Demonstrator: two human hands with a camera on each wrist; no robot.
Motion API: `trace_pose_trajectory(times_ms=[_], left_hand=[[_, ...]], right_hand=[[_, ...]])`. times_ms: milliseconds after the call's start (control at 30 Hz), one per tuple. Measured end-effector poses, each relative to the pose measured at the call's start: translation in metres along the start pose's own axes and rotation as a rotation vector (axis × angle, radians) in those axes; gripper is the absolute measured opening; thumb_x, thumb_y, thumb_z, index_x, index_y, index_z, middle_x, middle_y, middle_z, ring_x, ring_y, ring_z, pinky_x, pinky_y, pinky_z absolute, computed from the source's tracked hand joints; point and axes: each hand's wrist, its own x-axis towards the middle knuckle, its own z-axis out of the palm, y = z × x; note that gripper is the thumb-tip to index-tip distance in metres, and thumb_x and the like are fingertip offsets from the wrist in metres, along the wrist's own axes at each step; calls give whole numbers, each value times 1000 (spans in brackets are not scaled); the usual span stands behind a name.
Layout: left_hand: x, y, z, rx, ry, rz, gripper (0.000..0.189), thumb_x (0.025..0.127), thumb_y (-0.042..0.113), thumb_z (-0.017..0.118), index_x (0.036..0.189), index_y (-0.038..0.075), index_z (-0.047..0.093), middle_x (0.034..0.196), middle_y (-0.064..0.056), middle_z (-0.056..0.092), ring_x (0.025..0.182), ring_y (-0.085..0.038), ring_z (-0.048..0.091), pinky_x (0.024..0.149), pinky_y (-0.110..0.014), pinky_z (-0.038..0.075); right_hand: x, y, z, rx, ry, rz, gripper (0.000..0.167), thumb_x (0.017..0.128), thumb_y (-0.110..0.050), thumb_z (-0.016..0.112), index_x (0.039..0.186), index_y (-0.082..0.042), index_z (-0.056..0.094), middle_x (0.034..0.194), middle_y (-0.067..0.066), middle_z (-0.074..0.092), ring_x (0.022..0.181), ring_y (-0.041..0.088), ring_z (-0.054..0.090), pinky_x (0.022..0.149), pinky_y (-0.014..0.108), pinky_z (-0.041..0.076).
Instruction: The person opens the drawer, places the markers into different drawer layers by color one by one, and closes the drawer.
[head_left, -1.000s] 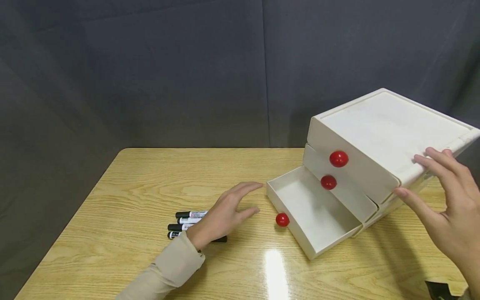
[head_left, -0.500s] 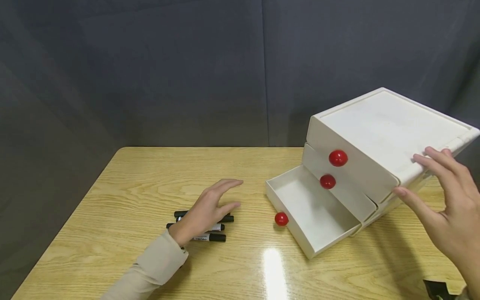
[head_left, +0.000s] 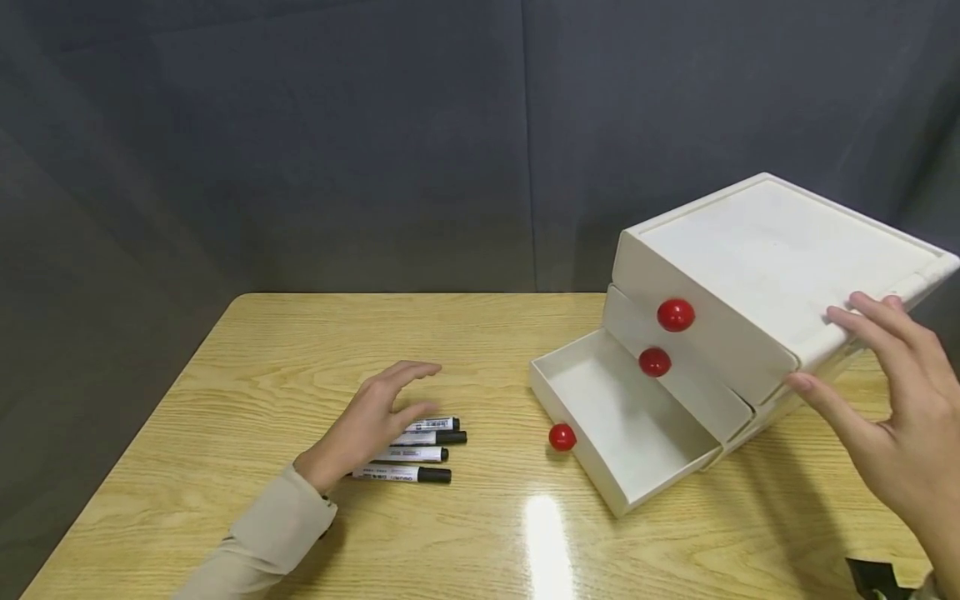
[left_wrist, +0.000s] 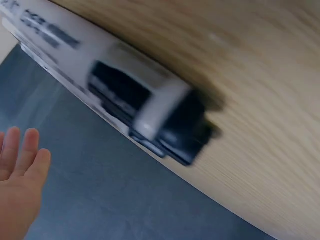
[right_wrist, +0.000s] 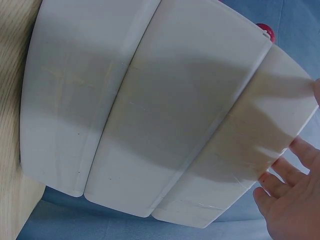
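My left hand (head_left: 365, 423) hovers over several black-capped white markers (head_left: 405, 473) lying side by side on the table, thumb and fingers apart and nothing held. The left wrist view shows one marker (left_wrist: 120, 80) close up and blurred, with the left fingers (left_wrist: 37, 167) spread beyond it. My right hand (head_left: 900, 408) rests its fingertips on the top side edge of a white drawer cabinet (head_left: 795, 250). In the right wrist view those fingers (right_wrist: 287, 172) touch the cabinet's edge. The bottom drawer (head_left: 637, 417) is pulled out and bare inside; the two drawers above are closed.
Red round knobs (head_left: 676, 315) stick out from the drawer fronts. The wooden table (head_left: 300, 350) ends at the back against a dark grey curtain (head_left: 375, 150). A small black object (head_left: 873, 577) lies near the bottom right edge.
My left hand has moved left from near the open drawer to above the markers, uncovering their right ends. The right hand and the cabinet have stayed in place.
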Motion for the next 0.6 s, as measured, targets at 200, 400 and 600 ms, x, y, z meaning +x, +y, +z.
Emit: trace_pose_trajectory(times_ms=[200,400,600], left_hand=[[-5,-10,-5,31,9,-4,50,95,19,68,142,11,53,143,-7,55,137,-28,50,110,-49,46],[-12,-21,-11,36,-15,-54,50,96,19,66,143,11,51,144,-9,54,137,-32,49,108,-53,46],[-14,-32,-18,60,-17,-85,50,95,19,67,142,9,52,144,-10,55,137,-33,48,109,-54,45]], right_hand=[[0,2,0,11,3,-18,90,83,-71,59,122,10,63,144,-5,52,145,15,38,124,27,24],[0,0,1,13,9,-15,91,82,-72,59,122,10,63,143,-13,51,144,11,39,123,25,25],[-1,2,0,12,8,-9,91,82,-72,59,123,9,63,144,-10,52,144,12,39,123,26,25]])
